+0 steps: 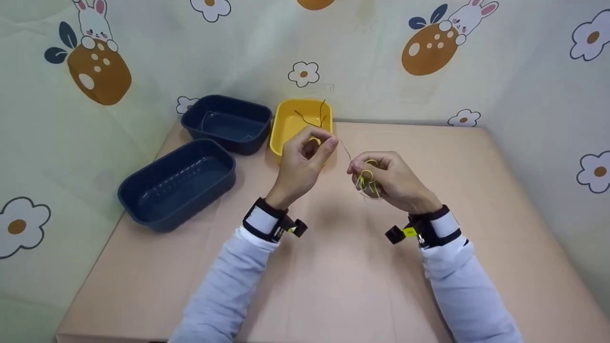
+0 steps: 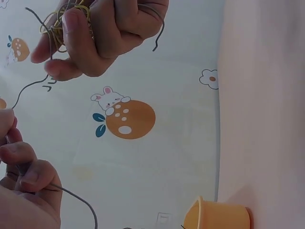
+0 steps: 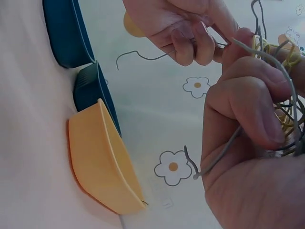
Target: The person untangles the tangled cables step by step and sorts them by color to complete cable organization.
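My left hand [image 1: 305,159] pinches a thin wire [image 1: 344,148] between thumb and forefinger. That wire runs across to the fingertips of my right hand [image 1: 395,178], which grips a tangled bundle of yellow and grey wires [image 1: 368,181]. Both hands are raised above the table, the right one slightly nearer to me. Out of the left hand's curled fingers a grey wire [image 2: 78,197] trails in the left wrist view. Loose grey ends stick out around the right hand in the right wrist view, one bent wire [image 3: 224,155] below its fingers. Part of the bundle is hidden by the right palm.
Behind the left hand stands a yellow bin [image 1: 275,138], partly covered by it. Dark thin wires [image 1: 320,116] show against its inside. Two dark blue bins, a back one [image 1: 262,133] and a front one [image 1: 190,202], stand at left on the pinkish table [image 1: 343,286]. A patterned curtain [image 1: 371,90] hangs behind.
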Action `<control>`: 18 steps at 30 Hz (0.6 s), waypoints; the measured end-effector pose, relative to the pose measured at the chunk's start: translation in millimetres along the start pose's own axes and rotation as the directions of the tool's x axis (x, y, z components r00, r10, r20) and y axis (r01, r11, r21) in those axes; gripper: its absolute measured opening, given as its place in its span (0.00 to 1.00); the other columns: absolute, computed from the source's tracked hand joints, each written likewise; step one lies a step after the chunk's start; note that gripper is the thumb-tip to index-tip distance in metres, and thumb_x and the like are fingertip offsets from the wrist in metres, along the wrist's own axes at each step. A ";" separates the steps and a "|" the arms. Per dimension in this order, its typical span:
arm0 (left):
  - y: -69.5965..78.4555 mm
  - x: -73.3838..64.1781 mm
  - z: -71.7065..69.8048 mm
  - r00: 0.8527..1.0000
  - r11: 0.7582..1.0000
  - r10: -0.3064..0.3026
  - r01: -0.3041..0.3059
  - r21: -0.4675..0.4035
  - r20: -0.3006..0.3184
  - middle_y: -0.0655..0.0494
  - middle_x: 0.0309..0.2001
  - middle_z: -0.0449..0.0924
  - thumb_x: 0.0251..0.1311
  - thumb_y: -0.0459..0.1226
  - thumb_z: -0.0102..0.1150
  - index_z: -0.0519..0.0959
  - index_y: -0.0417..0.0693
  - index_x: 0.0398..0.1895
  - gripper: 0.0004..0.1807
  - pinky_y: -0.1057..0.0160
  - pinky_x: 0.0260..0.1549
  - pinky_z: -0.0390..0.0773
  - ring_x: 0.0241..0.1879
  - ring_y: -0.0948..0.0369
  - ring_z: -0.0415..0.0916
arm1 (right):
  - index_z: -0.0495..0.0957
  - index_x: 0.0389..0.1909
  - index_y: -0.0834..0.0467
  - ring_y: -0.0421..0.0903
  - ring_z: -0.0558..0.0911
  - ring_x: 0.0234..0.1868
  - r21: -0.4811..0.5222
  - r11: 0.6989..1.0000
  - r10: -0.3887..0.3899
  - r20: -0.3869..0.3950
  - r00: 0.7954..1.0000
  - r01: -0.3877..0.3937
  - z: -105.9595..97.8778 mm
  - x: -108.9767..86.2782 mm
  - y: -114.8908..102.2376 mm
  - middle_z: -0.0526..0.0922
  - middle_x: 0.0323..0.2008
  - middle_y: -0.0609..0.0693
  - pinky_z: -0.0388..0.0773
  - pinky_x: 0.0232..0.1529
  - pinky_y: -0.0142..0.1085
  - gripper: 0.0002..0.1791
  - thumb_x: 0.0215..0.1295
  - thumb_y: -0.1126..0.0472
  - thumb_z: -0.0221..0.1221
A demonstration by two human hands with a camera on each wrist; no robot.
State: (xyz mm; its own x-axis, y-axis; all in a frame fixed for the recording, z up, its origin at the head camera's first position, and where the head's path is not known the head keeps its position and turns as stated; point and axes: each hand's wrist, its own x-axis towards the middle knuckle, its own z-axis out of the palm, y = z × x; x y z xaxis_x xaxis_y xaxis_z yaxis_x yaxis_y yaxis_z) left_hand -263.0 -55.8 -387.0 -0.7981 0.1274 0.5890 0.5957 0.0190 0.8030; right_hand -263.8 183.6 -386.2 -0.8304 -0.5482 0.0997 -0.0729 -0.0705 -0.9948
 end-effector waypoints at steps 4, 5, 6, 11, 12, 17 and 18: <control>1.7 1.4 -10.2 0.998 0.998 0.012 -0.015 0.068 0.054 0.47 0.42 0.86 0.80 0.36 0.68 0.88 0.39 0.51 0.08 0.69 0.33 0.68 0.30 0.61 0.69 | 0.90 0.41 0.56 0.39 0.83 0.33 -0.156 0.988 -0.030 -0.083 0.996 0.016 -0.4 0.8 -1.6 0.89 0.34 0.45 0.78 0.33 0.28 0.10 0.84 0.60 0.63; 2.4 2.0 -13.7 0.998 0.996 0.005 -0.011 0.092 0.070 0.47 0.42 0.86 0.80 0.36 0.69 0.89 0.39 0.50 0.08 0.69 0.33 0.68 0.31 0.61 0.69 | 0.90 0.40 0.56 0.39 0.82 0.32 -0.187 0.982 -0.041 -0.107 0.993 0.021 -1.9 0.8 -2.0 0.89 0.33 0.46 0.77 0.31 0.28 0.10 0.84 0.60 0.64; 3.0 2.6 -17.5 0.996 0.993 -0.005 -0.006 0.119 0.089 0.47 0.41 0.86 0.79 0.36 0.69 0.90 0.40 0.50 0.08 0.68 0.34 0.69 0.31 0.61 0.70 | 0.90 0.40 0.57 0.39 0.80 0.30 -0.216 0.976 -0.056 -0.130 0.990 0.027 -3.6 0.4 -2.6 0.90 0.33 0.46 0.75 0.29 0.28 0.10 0.84 0.59 0.64; 3.9 4.2 -34.3 0.974 0.954 -0.061 -0.007 0.299 0.216 0.47 0.39 0.89 0.77 0.38 0.72 0.94 0.42 0.47 0.08 0.68 0.39 0.75 0.36 0.60 0.76 | 0.90 0.42 0.62 0.38 0.72 0.22 -0.285 0.956 -0.134 -0.226 0.965 0.066 -15.0 -3.4 -6.5 0.91 0.30 0.47 0.65 0.21 0.27 0.11 0.83 0.59 0.65; 3.9 4.5 -36.5 0.969 0.944 -0.066 -0.018 0.331 0.239 0.47 0.39 0.89 0.77 0.38 0.73 0.94 0.42 0.47 0.08 0.68 0.40 0.76 0.36 0.59 0.77 | 0.90 0.42 0.63 0.37 0.72 0.22 -0.297 0.952 -0.147 -0.238 0.960 0.072 -17.5 -4.4 -7.6 0.92 0.30 0.47 0.65 0.21 0.27 0.11 0.83 0.59 0.66; 3.6 6.9 -44.2 0.958 0.915 -0.065 -0.054 0.400 0.279 0.46 0.39 0.91 0.75 0.37 0.74 0.95 0.41 0.45 0.07 0.65 0.39 0.80 0.36 0.56 0.82 | 0.89 0.41 0.65 0.37 0.71 0.21 -0.330 0.940 -0.177 -0.261 0.949 0.084 -30.3 -9.2 -12.1 0.91 0.28 0.48 0.65 0.22 0.26 0.11 0.82 0.61 0.67; 3.4 7.3 -45.7 0.960 0.912 -0.063 -0.056 0.407 0.274 0.46 0.39 0.92 0.75 0.36 0.74 0.95 0.41 0.44 0.07 0.65 0.39 0.80 0.36 0.56 0.82 | 0.89 0.41 0.66 0.37 0.70 0.21 -0.330 0.940 -0.175 -0.265 0.948 0.081 -32.7 -10.1 -12.6 0.91 0.28 0.48 0.65 0.22 0.26 0.11 0.82 0.61 0.67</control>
State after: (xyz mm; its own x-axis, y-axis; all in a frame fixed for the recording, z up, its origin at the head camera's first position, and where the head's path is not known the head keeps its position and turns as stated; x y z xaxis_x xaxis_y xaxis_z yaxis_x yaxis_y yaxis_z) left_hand -271.0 -100.1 -375.8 -0.7784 0.3933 0.4894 0.6252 0.4138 0.6618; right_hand -272.6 217.3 -375.2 -0.9209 -0.2868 0.2638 -0.3186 0.1644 -0.9335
